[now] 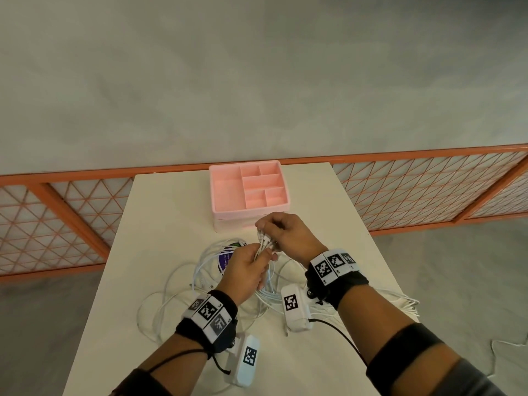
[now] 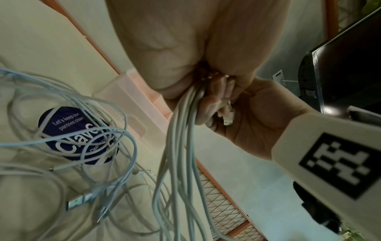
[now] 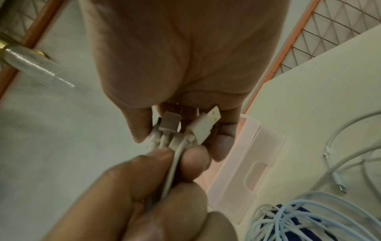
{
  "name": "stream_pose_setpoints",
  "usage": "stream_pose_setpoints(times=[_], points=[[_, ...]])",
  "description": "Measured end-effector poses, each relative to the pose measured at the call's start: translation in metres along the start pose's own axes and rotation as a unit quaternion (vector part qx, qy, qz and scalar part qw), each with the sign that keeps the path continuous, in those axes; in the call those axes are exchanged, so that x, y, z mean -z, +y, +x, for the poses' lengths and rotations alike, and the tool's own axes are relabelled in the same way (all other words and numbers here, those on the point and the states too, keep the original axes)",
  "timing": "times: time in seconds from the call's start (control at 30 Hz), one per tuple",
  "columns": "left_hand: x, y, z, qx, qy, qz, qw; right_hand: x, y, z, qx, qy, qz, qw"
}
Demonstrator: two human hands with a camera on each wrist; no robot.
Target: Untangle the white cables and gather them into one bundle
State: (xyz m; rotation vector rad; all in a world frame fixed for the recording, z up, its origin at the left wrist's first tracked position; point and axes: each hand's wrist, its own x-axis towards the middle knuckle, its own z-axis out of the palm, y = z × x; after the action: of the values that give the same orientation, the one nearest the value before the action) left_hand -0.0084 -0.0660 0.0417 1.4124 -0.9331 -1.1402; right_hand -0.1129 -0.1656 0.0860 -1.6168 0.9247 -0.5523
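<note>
Several white cables (image 1: 264, 242) are gathered with their plug ends side by side above the white table (image 1: 160, 224). My left hand (image 1: 261, 254) grips the strands (image 2: 183, 130) just below the plugs. My right hand (image 1: 264, 227) pinches the plug ends (image 3: 198, 128) from above, and the left hand's fingers (image 3: 156, 179) close round the strands beneath it. The rest of the cables lie in a loose tangle (image 1: 205, 270) on the table under and left of my hands, with a USB plug (image 2: 78, 200) among the loops (image 2: 86, 140).
A pink compartment tray (image 1: 225, 190) stands just behind my hands, near the table's far edge. A round dark-blue sticker (image 1: 225, 260) lies under the tangle. Some cable loops (image 1: 408, 304) hang over the table's right edge. An orange mesh railing (image 1: 428, 190) runs behind the table.
</note>
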Motion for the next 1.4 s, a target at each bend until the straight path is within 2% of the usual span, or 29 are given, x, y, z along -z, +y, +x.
stream_pose_setpoints(times=[0.13, 0.27, 0.4, 0.5, 0.57, 0.73, 0.83, 0.93, 1.03, 1.23, 1.27, 1.33, 1.4], points=[[-0.002, 0.005, -0.003, -0.005, -0.002, -0.001, 1.0, -0.001, -0.005, -0.002, -0.011, -0.022, 0.015, 1.0], [0.0, 0.007, 0.0, -0.002, -0.007, -0.025, 1.0, -0.006, -0.008, -0.008, 0.009, -0.031, 0.022, 0.999], [0.0, 0.005, 0.001, 0.013, -0.013, -0.036, 0.999, -0.012, -0.011, -0.009, 0.04, -0.001, -0.077, 0.996], [0.0, 0.004, 0.002, 0.007, -0.021, -0.024, 0.999, -0.015, -0.007, -0.007, 0.051, 0.045, -0.096, 0.993], [0.003, 0.003, 0.003, 0.005, -0.033, -0.009, 0.999, -0.018, -0.004, -0.007, 0.049, 0.059, -0.094, 0.993], [0.008, 0.003, 0.0, -0.016, -0.09, 0.036, 0.995, -0.02, -0.008, -0.009, 0.032, 0.035, -0.132, 0.99], [0.01, 0.006, 0.0, -0.035, -0.111, 0.093, 0.989, -0.019, -0.011, -0.007, 0.02, 0.072, -0.14, 0.987], [0.01, 0.011, 0.002, -0.044, -0.104, 0.148, 0.983, -0.019, -0.01, -0.007, 0.008, 0.096, -0.161, 0.982], [0.008, 0.012, 0.0, -0.041, -0.109, 0.216, 0.969, -0.023, -0.004, -0.007, 0.004, 0.1, -0.227, 0.969], [0.001, 0.01, -0.003, -0.014, -0.121, 0.224, 0.967, -0.027, -0.003, -0.011, 0.058, 0.068, -0.34, 0.936], [0.001, 0.009, -0.003, -0.008, -0.117, 0.211, 0.97, -0.026, -0.005, -0.011, 0.053, 0.059, -0.338, 0.938], [0.0, 0.01, -0.004, 0.006, -0.109, 0.155, 0.982, -0.022, -0.008, -0.009, 0.022, 0.034, -0.252, 0.967], [0.001, 0.009, -0.004, 0.024, -0.075, 0.072, 0.994, -0.015, -0.012, -0.01, -0.039, 0.031, -0.029, 0.998]])
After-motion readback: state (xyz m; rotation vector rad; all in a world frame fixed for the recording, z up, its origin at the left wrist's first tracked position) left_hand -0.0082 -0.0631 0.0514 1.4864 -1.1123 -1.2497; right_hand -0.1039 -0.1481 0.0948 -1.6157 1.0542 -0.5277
